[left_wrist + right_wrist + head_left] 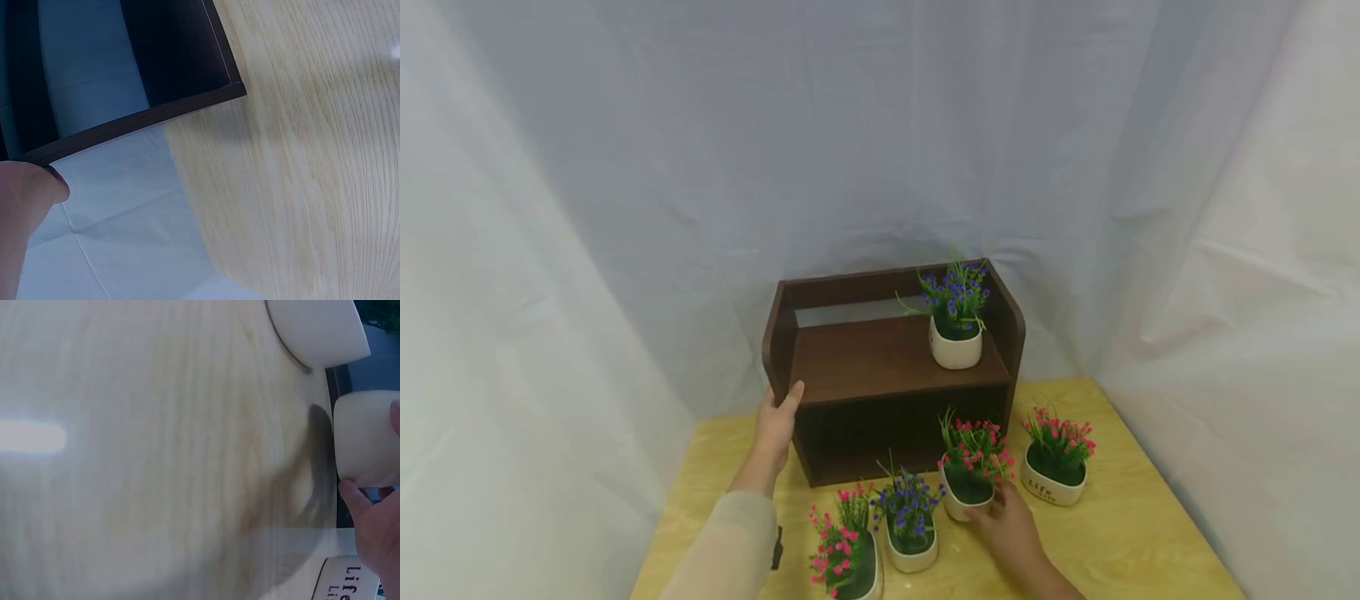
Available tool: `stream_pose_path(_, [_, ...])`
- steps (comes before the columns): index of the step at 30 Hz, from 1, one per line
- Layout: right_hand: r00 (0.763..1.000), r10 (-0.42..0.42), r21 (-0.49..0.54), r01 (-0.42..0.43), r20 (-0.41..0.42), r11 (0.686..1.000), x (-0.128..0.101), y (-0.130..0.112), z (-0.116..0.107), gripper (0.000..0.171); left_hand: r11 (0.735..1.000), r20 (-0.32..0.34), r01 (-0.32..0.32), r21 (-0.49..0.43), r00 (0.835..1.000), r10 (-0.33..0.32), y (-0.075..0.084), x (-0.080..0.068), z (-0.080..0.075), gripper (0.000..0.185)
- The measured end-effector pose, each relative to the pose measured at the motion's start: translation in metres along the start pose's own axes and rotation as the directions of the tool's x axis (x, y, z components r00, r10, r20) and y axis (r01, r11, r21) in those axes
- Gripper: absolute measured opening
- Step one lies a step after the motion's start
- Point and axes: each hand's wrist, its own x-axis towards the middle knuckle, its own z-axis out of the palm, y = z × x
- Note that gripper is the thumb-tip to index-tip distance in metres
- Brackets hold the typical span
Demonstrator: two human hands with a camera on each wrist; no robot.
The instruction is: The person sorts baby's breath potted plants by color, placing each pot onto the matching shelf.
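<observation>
A dark brown wooden shelf stands at the back of the light wood table. On its upper board sits a white pot of blue flowers. My left hand rests against the shelf's left side panel, fingers fairly straight and thumb on the front edge. The left wrist view shows that thumb beside the shelf edge. My right hand grips a white pot of pink flowers standing on the table before the shelf. In the right wrist view, thumb and finger pinch this pot.
Other white pots stand on the table: a pink-flowered one marked "Life" at the right, a blue-flowered one and a pink-flowered one near the front edge. White cloth hangs around the table on all sides.
</observation>
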Motion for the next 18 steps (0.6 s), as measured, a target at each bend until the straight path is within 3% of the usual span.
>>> stream_pose_path(8, [0.999, 0.042, -0.008, -0.042, -0.017, 0.999, 0.024, 0.001, 0.011, 0.083, 1.000, 0.000, -0.004, -0.008, 1.000, 0.004, 0.001, -0.002, 0.000, 0.085])
stream_pose_path(18, [0.999, -0.038, -0.075, 0.036, -0.020, 0.997, 0.046, 0.004, 0.019, 0.070, 1.000, -0.009, -0.003, -0.003, 1.000, 0.003, 0.001, -0.003, 0.001, 0.084])
